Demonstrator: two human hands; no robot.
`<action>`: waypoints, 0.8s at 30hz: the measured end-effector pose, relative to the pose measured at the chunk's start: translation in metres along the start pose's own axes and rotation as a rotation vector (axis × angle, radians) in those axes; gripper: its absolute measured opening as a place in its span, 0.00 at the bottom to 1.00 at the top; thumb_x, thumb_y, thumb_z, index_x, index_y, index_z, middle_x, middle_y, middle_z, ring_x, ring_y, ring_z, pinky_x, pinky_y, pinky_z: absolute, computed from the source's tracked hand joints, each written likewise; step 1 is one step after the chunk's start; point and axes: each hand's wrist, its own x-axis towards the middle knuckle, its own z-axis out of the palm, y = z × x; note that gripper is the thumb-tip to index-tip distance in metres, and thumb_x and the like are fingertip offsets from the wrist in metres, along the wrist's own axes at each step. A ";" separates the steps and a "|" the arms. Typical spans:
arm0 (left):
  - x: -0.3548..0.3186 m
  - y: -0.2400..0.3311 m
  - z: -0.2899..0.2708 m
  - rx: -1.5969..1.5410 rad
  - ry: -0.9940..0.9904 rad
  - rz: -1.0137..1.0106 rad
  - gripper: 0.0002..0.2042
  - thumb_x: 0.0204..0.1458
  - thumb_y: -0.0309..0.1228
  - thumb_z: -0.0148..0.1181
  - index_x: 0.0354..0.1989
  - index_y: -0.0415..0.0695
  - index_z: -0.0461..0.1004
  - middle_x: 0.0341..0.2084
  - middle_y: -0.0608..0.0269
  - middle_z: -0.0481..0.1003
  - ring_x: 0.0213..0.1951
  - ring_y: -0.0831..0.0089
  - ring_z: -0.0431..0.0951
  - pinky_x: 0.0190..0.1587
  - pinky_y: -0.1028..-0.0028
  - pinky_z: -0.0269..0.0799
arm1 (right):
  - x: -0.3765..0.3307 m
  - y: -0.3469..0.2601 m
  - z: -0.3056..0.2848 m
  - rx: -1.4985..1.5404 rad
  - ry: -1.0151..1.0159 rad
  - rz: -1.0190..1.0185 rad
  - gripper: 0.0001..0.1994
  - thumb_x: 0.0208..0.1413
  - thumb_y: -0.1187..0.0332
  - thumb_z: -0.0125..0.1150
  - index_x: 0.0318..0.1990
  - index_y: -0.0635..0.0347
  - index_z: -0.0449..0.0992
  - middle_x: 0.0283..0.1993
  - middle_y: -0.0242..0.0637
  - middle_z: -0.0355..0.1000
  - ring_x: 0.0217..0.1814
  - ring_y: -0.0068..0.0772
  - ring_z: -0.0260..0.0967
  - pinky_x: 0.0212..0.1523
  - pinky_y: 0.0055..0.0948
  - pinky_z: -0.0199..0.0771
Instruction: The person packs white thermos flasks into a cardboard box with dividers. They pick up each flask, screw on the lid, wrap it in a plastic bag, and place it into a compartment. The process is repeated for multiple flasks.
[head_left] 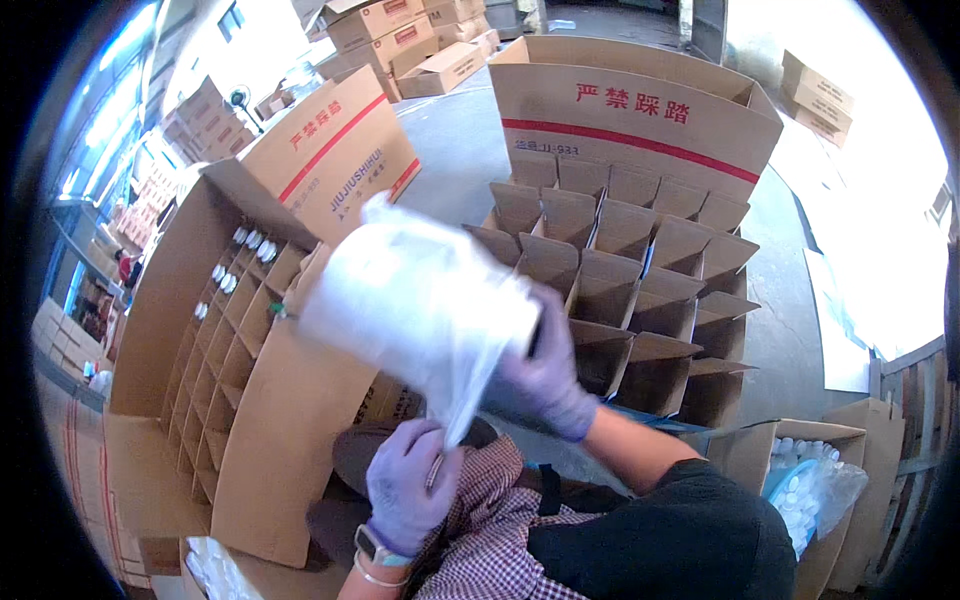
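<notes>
In front of me, blurred by motion, is a large white rounded container wrapped in clear plastic. My right hand, in a purple glove, grips it at its right end. My left hand, gloved the same, is closed on the gathered tail of the plastic bag just below. On the left an open carton leans with a divider grid inside, and white-capped items stand in several of its cells. Behind my right hand is a cardboard divider grid of upright cells; their bottoms are dark.
A carton with a red stripe stands behind the right grid. At lower right, a carton holds small white bottles and clear plastic. Another plastic bag lies at lower left. Stacked cartons stand farther back, and wooden slats rise at right.
</notes>
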 end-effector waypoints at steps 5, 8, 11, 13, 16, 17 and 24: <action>-0.061 -0.087 -0.030 0.092 0.034 -0.262 0.08 0.51 0.25 0.60 0.39 0.39 0.77 0.40 0.49 0.77 0.43 0.51 0.78 0.49 0.60 0.73 | 0.128 0.033 -0.117 -0.237 0.211 -0.123 0.34 0.44 0.63 0.72 0.60 0.64 0.66 0.54 0.42 0.69 0.59 0.38 0.67 0.61 0.39 0.68; -0.158 -0.205 -0.048 0.241 0.249 -0.520 0.07 0.56 0.26 0.59 0.40 0.37 0.78 0.34 0.51 0.77 0.38 0.59 0.78 0.41 0.66 0.72 | 0.200 0.065 -0.197 -0.650 0.249 -0.241 0.33 0.43 0.61 0.74 0.58 0.61 0.70 0.55 0.46 0.70 0.58 0.43 0.70 0.60 0.40 0.70; -0.219 -0.239 -0.093 0.238 0.160 -0.870 0.20 0.65 0.44 0.56 0.52 0.39 0.79 0.43 0.45 0.81 0.45 0.57 0.80 0.50 0.64 0.75 | 0.252 0.114 -0.226 -0.841 0.208 -0.064 0.34 0.43 0.57 0.73 0.59 0.57 0.70 0.56 0.49 0.70 0.58 0.48 0.71 0.60 0.43 0.71; -0.239 -0.238 -0.106 0.232 0.135 -1.063 0.20 0.65 0.44 0.56 0.50 0.38 0.80 0.44 0.44 0.80 0.46 0.56 0.80 0.50 0.62 0.74 | 0.281 0.153 -0.225 -0.965 0.161 0.086 0.34 0.44 0.54 0.71 0.60 0.55 0.70 0.56 0.51 0.70 0.59 0.51 0.71 0.61 0.45 0.71; -0.250 -0.215 -0.119 0.483 0.061 -0.969 0.21 0.65 0.44 0.55 0.50 0.36 0.79 0.44 0.45 0.80 0.45 0.52 0.79 0.50 0.60 0.73 | 0.307 0.203 -0.199 -1.279 0.097 0.298 0.34 0.48 0.49 0.66 0.62 0.53 0.70 0.57 0.53 0.70 0.59 0.56 0.72 0.60 0.48 0.72; -0.255 -0.210 -0.122 0.424 0.071 -1.012 0.21 0.65 0.45 0.55 0.50 0.36 0.79 0.44 0.45 0.80 0.46 0.52 0.79 0.50 0.59 0.73 | 0.312 0.225 -0.194 -1.302 0.096 0.327 0.32 0.49 0.49 0.65 0.61 0.54 0.70 0.57 0.54 0.71 0.59 0.57 0.72 0.60 0.49 0.72; -0.382 -0.153 -0.138 0.496 0.398 -1.415 0.10 0.61 0.31 0.57 0.41 0.36 0.78 0.32 0.51 0.78 0.35 0.62 0.78 0.41 0.67 0.73 | 0.302 0.253 -0.112 -1.321 -0.141 0.257 0.23 0.53 0.52 0.62 0.50 0.59 0.80 0.59 0.52 0.74 0.61 0.56 0.71 0.59 0.48 0.72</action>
